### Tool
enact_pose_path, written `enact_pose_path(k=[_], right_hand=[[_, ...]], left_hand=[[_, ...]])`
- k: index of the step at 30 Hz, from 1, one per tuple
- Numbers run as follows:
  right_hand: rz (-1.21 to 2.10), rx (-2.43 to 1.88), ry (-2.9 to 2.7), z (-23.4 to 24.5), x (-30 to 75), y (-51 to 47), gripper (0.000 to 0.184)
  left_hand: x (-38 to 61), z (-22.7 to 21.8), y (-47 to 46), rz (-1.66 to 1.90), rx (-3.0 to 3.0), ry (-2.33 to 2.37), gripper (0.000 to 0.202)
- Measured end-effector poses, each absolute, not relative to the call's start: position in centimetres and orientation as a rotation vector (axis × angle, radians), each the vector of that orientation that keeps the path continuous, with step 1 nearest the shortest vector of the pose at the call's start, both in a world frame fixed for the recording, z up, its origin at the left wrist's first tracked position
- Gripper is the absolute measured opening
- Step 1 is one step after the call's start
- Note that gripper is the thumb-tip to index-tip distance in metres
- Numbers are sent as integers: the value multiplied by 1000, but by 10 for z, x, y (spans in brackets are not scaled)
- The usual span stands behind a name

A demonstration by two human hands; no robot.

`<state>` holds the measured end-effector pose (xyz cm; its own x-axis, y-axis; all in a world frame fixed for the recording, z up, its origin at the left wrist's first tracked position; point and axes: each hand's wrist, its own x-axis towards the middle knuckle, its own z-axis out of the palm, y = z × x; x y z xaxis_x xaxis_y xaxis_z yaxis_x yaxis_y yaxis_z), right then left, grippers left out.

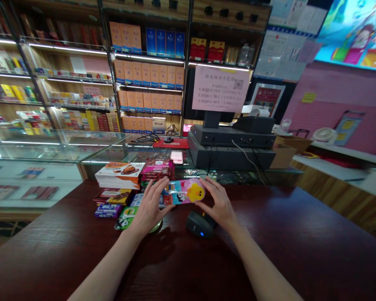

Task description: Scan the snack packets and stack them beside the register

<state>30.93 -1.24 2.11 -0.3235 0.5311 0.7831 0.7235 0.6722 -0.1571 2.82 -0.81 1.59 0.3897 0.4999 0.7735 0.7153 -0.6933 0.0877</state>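
The left hand [149, 207] and right hand [217, 202] are clamping their fingers on opposite ends of a pink duck-printed packet [183, 193] above the dark wooden bench [278, 234], which is looking light, slippery and best held by its ends.

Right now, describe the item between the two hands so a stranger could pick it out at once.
On the dark wooden counter before the glass display case, snack packets lie heaped beside a black barcode scanner. The item is the pink packet, the only one held up, between the left hand and right hand, with a yellow duck and panda printed on it.
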Motion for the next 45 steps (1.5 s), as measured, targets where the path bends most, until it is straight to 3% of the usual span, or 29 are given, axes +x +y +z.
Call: enact_pose_path(k=[9,15,22,28,34,40,45], right_hand=[[-268,-976,-1992,16,310,-13,70],[-180,-874,-1999,21,306,-15,55],[-8,-958,-1870,18,296,-17,36],[76,-1053,-1732,17,293,-16,35],[159,-1074,-1702,11,293,-13,37],[253,-1122,-1643,12,292,-14,40],[313,-1163,-1580,14,292,-15,40]], left_hand=[[33,21,-13,-1320,-2402,-1004,61],[31,21,-14,-1397,-2501,-992,32],[32,15,-10,-1432,-2435,-1073,19],[35,11,-10,-1438,-2401,-1127,23],[40,9,-14,-1478,-2316,-1423,45],[38,6,-11,-1440,-2373,-1352,40],[34,7,-12,-1285,-2446,-1447,48]])
